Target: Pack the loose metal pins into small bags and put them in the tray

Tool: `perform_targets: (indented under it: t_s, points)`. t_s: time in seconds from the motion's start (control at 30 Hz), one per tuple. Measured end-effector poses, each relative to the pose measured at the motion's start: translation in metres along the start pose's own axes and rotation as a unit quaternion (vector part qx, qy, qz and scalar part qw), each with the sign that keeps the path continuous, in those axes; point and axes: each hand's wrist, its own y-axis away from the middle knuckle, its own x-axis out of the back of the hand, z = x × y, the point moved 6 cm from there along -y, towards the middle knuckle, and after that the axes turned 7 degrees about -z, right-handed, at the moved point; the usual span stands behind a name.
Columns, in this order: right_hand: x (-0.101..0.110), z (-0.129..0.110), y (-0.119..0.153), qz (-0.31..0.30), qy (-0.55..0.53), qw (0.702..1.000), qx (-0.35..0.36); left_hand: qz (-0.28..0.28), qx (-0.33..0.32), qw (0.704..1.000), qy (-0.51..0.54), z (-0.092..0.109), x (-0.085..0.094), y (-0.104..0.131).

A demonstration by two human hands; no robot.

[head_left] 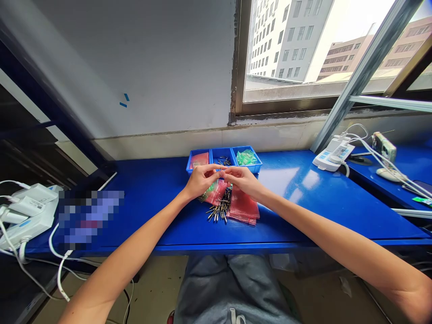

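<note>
Red bags point(243, 208) lie partly hidden behind right hand point(242, 178).

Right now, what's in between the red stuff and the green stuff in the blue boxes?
The middle blue compartment lies between the red stuff and the green stuff, with small dark pieces in it; the head view shows this.

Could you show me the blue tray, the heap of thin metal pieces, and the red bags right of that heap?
Blue tray point(258, 168): head view, front wall of its right compartment.
Heap of thin metal pieces point(221, 209): head view, middle of the heap.
Red bags point(243, 205): head view, face of the top bag.
</note>
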Motion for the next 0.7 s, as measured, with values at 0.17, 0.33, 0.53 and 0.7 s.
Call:
perform_targets:
  t_s: [0.17,0.33,0.53,0.7]
  points:
    - [0.016,-0.003,-0.003,0.056,0.161,0.984,0.048,0.043,0.012,0.999,-0.029,0.0,0.007,0.0]
    - [0.036,-0.016,-0.008,0.195,0.446,0.866,0.111,0.066,-0.012,0.986,-0.156,0.003,0.012,0.002]
    - [0.026,-0.006,-0.007,0.189,0.558,0.803,0.09,0.02,-0.072,0.947,-0.311,0.023,0.007,0.003]
    - [0.007,-0.016,0.007,0.133,0.541,0.819,0.134,0.129,0.028,0.903,-0.408,0.047,0.104,0.035]
